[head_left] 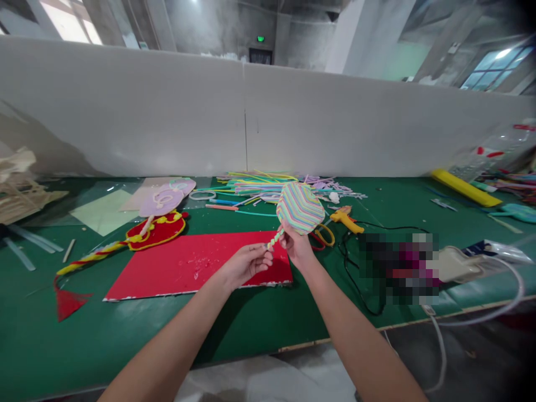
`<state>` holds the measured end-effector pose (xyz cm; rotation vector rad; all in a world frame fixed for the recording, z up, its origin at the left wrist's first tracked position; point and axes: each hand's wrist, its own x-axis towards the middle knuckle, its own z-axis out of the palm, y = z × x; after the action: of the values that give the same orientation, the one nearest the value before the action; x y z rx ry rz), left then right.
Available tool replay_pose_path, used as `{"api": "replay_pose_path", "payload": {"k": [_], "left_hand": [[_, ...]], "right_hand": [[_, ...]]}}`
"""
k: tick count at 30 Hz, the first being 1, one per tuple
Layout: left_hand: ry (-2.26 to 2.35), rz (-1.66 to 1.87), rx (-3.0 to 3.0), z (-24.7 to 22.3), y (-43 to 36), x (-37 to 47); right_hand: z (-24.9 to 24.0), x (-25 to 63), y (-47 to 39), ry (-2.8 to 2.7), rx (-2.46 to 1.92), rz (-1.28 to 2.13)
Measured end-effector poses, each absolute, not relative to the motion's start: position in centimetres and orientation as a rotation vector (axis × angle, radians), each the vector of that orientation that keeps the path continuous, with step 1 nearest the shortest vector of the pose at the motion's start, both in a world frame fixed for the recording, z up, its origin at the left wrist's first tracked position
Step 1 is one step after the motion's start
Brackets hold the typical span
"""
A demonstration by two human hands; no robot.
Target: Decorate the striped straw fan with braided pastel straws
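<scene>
A small hand fan [300, 209] with pastel zigzag stripes is held up over the table, tilted to the right. Its twisted handle [274, 240] runs down to the left between both hands. My right hand [295, 245] grips it just below the striped head. The fingers of my left hand [251, 263] are pinched round the handle's lower end. Below the hands lies a red board [196, 265] with whitish marks and a rough white edge. A finished-looking red and yellow fan [157, 231] with a twisted handle and red tassel [72, 302] rests to the left.
Pipe cleaners [259, 187] lie heaped at the back. A yellow glue gun [347, 219] and scissors [325, 235] are right of the fan, with a black cable nearby. A lilac fan [161, 202] and green paper [106, 212] lie left. A white partition [167, 111] stands behind.
</scene>
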<state>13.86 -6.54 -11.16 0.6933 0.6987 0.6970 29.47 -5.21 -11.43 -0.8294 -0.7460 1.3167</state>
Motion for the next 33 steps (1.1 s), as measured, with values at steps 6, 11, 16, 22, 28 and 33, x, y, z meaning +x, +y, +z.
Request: {"api": "replay_pose_path", "payload": {"k": [6,11,16,22,28,33], "left_hand": [[0.688,0.755,0.375,-11.2,-6.9,14.8],[0.747,0.897,0.528,-11.5,-7.2,15.5],[0.854,1.027,0.991,-11.9,-7.0,15.9],[1.173,1.283,1.575,-11.9,-6.7,15.5],[1.23,1.376,2.036,-11.7,-6.9,14.8],[1.286,1.338,1.862,-11.4,-7.3,15.2]], "right_hand": [[-11.2,28.7,-5.5,-0.674,-0.85,1.182],[-11.3,28.6,-5.3,-0.647,-0.894,1.057],[-11.5,28.8,-5.1,-0.607,-0.877,1.03],[-11.6,28.7,-5.1,-0.61,-0.848,1.143],[-11.8,28.9,-4.9,-0.552,-0.838,1.229],[-12.0,28.7,-4.9,-0.544,-0.811,1.252]]}}
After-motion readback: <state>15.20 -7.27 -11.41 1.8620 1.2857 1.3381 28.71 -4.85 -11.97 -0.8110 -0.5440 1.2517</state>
